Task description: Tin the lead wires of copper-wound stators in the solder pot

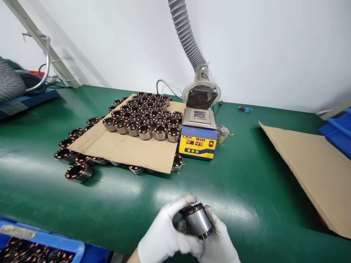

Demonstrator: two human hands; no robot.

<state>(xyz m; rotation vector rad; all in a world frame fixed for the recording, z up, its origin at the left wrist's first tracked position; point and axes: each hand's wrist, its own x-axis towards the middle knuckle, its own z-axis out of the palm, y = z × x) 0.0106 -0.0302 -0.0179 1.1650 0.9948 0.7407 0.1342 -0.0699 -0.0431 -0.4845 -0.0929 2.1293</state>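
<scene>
A motor stator (197,221), a steel ring with black insulation and copper windings, is held tilted near the front of the green table. My left hand (167,230), in a white glove, curls around its left side, with the thumb and forefinger by its upper rim and thin wires there. My right hand (219,237), also gloved in white, grips the stator from the right and below. The right fingers are partly hidden behind it. Many similar stators (145,132) stand in rows on a cardboard sheet (123,148), which lies over more stators.
A blue and yellow solder pot (197,142) stands behind the hands, under a fume hood with a grey hose (189,40). At right lies cardboard (309,168) near blue bins (340,129). A blue crate (63,244) of stators is at lower left. A loose stator (79,173) stands nearby.
</scene>
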